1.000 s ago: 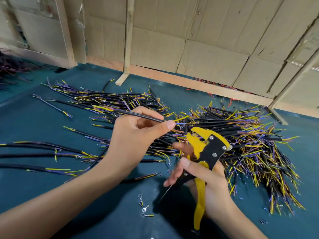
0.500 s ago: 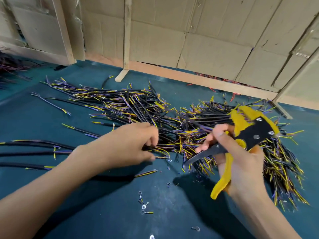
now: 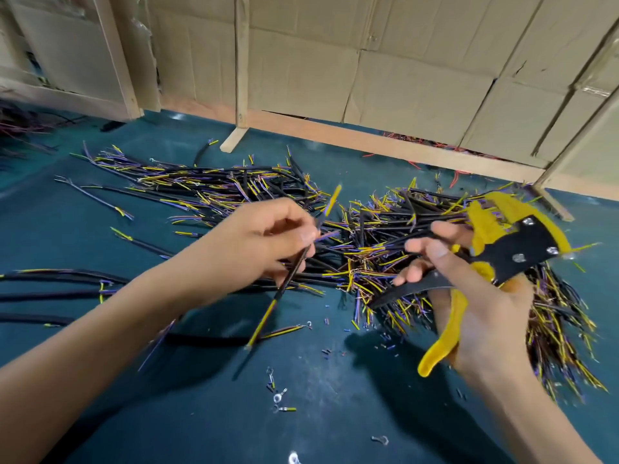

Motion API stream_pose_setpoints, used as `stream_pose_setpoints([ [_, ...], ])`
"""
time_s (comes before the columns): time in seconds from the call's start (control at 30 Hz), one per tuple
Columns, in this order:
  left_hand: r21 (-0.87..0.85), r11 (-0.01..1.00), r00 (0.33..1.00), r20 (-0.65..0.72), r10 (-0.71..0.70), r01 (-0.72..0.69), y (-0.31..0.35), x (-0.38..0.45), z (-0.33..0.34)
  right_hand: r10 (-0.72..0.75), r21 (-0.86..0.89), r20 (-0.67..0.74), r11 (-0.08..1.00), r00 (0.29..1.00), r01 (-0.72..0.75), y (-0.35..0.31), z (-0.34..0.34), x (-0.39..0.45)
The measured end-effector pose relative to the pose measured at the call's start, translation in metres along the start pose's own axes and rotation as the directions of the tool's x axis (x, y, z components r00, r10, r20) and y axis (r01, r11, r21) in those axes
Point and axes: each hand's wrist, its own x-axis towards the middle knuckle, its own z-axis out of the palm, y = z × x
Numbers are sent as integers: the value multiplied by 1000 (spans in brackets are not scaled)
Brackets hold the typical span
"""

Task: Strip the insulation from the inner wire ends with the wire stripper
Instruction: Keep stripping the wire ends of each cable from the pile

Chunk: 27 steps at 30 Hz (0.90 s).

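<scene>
My left hand (image 3: 264, 244) pinches a short black cable (image 3: 289, 277) and holds it tilted above the table. Yellow and purple inner wires stick out of both its ends, the upper end blurred near the pile, the lower end over the blue mat. My right hand (image 3: 469, 296) grips the yellow-and-black wire stripper (image 3: 509, 249), its head up and to the right, its yellow handle pointing down. The stripper's jaws are apart from the held cable. A big pile of cut cables (image 3: 368, 249) lies behind both hands.
The blue table mat (image 3: 201, 413) carries loose ring terminals (image 3: 278, 395) and small insulation bits near the front. Long black cables (image 3: 50, 279) lie at the left. A wooden frame post (image 3: 242, 78) and cardboard panels stand at the back.
My left hand went down to the pile and came up holding a new cable. My right hand swung the stripper out to the right and up.
</scene>
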Motion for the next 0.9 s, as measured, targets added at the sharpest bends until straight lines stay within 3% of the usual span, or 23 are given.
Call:
stream_pose_setpoints([
  [0.1,-402,912,994,-40,-103,78,9,-1,2,54,-57,67,997,996,-50,9,9,-11],
  [0.2,-536,838,978,-99,-183,102,11,2,1,103,-95,116,991,988,-92,17,19,-20],
  [0.33,-601,798,962,-187,-201,50,8,3,-2,164,-117,158,982,974,-146,21,25,-27],
  [0.63,-664,747,964,-185,-189,19,6,4,5,314,-36,248,948,916,-315,19,36,-32],
  [0.8,-623,782,968,-193,-158,3,3,5,6,316,-14,244,946,917,-322,18,36,-30],
  [0.9,-587,810,943,-263,-203,11,-1,8,1,386,42,221,914,896,-404,14,35,-27],
])
